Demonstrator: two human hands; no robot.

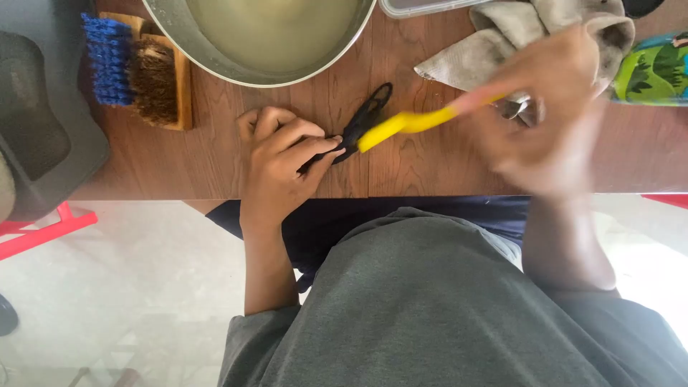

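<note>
My left hand (281, 159) presses a thin black cord-like item (360, 123) flat on the wooden table (215, 158), its looped end pointing toward the basin. My right hand (552, 107), blurred by motion, grips a yellow toothbrush-like tool (401, 123) by its pinkish handle. The yellow tip rests on the black item right beside my left fingertips.
A metal basin (208, 54) of cloudy water stands at the table's far edge. Two scrub brushes, blue-bristled (107, 61) and brown-bristled (154, 79), lie at far left. A grey cloth (502, 36) and a green printed packet (656, 72) sit at far right. A dark chair (43, 136) stands left.
</note>
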